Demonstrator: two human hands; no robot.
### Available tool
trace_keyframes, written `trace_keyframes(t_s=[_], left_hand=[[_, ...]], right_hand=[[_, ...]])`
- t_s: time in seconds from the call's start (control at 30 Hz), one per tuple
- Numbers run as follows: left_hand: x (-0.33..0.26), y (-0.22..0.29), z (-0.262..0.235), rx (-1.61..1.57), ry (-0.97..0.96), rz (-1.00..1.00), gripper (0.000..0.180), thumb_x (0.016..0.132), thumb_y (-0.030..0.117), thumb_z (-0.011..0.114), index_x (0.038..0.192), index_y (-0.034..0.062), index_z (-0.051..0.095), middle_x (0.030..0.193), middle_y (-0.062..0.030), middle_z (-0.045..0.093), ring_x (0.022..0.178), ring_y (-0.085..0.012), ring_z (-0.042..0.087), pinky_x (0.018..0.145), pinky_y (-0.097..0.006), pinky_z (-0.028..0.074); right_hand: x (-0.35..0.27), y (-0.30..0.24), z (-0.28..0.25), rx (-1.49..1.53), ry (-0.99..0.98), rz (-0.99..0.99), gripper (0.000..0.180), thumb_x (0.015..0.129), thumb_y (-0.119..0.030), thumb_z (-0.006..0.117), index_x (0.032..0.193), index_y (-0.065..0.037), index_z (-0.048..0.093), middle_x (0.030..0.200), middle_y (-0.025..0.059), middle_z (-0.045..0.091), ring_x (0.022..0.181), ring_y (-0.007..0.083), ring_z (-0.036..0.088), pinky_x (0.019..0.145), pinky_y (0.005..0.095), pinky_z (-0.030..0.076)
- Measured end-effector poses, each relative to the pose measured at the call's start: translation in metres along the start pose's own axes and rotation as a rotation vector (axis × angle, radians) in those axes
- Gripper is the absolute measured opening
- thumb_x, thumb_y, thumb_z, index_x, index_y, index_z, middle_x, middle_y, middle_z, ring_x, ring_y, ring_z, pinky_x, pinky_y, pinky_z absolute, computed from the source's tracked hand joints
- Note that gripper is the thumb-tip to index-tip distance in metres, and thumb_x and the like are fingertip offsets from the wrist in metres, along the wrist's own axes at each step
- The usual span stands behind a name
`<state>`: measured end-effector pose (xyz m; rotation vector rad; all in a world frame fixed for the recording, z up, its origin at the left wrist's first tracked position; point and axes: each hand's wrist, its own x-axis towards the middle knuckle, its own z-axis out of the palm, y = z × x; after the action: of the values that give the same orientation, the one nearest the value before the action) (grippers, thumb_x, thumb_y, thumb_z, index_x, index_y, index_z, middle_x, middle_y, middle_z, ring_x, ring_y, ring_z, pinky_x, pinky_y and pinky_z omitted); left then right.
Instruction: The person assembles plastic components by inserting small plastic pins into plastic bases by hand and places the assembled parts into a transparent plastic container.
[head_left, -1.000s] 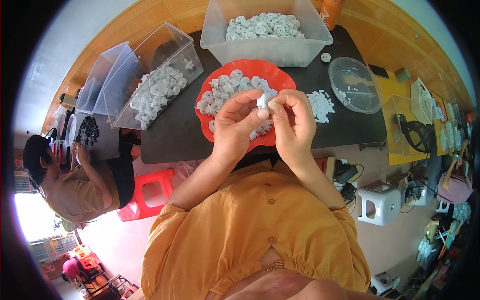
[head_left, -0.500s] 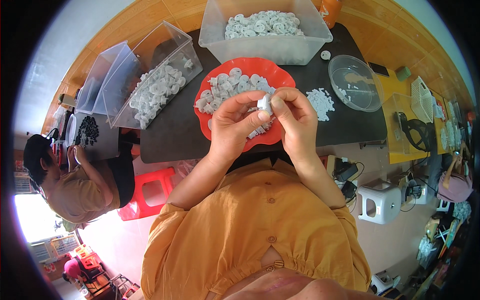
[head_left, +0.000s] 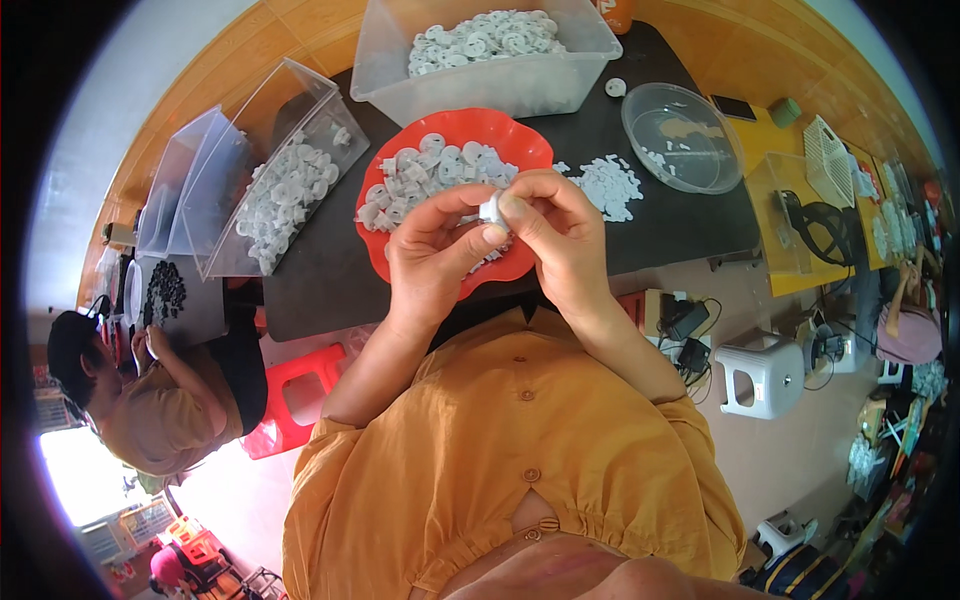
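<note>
Above the near part of a red bowl, a small white part sits between the fingertips of both hands. The left hand pinches it between thumb and forefinger from the left, the thumb tip on its near side; the right hand presses thumb and forefinger together on its right end, partly hiding it. Beneath and beyond the fingers, a heap of white parts lies in the bowl, which rests on a dark table. Just right of the bowl, small white pieces are spread in a loose pile, and farther right stands a round clear tub with a few pieces inside. On the far side, a large clear bin holds many more white parts, with a single part on the table near its right end. To the left, a tilted clear bin holds another heap, and more clear bins stand beyond it. At far left, a co-worker sits by a pile of black bits; on the right are a yellow table and a white stool.
</note>
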<state>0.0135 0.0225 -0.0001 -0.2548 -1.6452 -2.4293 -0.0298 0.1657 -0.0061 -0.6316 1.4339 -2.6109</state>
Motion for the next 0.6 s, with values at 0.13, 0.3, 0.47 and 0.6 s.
trace_keyframes(t_s=[0.13, 0.3, 0.47, 0.6], left_hand=[[0.003, -0.001, 0.004, 0.006, 0.008, -0.035, 0.031, 0.088, -0.006, 0.069, 0.118, -0.0029, 0.063, 0.115, -0.0092, 0.066, 0.105, -0.0164, 0.063, 0.093, -0.03, 0.054], [-0.004, 0.015, -0.008, 0.284, 0.066, 0.118, 0.032, 0.086, -0.007, 0.07, 0.117, -0.0023, 0.064, 0.114, -0.009, 0.066, 0.103, -0.0152, 0.064, 0.09, -0.029, 0.054], [0.038, 0.084, -0.08, 0.871, 0.508, 0.456, 0.032, 0.085, 0.002, 0.075, 0.116, 0.0039, 0.069, 0.101, -0.0014, 0.068, 0.083, -0.0057, 0.06, 0.073, -0.018, 0.049], [0.07, 0.118, -0.179, 1.363, 0.578, 0.505, 0.033, 0.085, 0.013, 0.075, 0.116, 0.0074, 0.07, 0.107, -0.0054, 0.069, 0.094, -0.0144, 0.063, 0.082, -0.028, 0.051]], right_hand=[[0.0, 0.006, -0.003, -0.097, 0.056, -0.052, 0.009, 0.092, -0.006, 0.068, 0.098, 0.0, 0.064, 0.096, 0.0021, 0.058, 0.077, 0.0079, 0.057, 0.069, 0.022, 0.049], [-0.005, -0.008, -0.017, -0.196, 0.022, 0.058, 0.01, 0.091, -0.006, 0.069, 0.098, 0.0, 0.066, 0.094, 0.0056, 0.064, 0.078, 0.0116, 0.063, 0.067, 0.0248, 0.05], [-0.023, -0.012, -0.121, -1.328, 0.095, -0.308, 0.011, 0.082, -0.01, 0.073, 0.093, -0.005, 0.071, 0.093, 0.0091, 0.063, 0.082, 0.0276, 0.061, 0.073, 0.0357, 0.05], [-0.039, -0.029, -0.124, -1.577, -0.118, -0.346, 0.029, 0.078, -0.027, 0.078, 0.1, -0.009, 0.073, 0.097, 0.0057, 0.061, 0.091, 0.0267, 0.057, 0.079, 0.0388, 0.045]])
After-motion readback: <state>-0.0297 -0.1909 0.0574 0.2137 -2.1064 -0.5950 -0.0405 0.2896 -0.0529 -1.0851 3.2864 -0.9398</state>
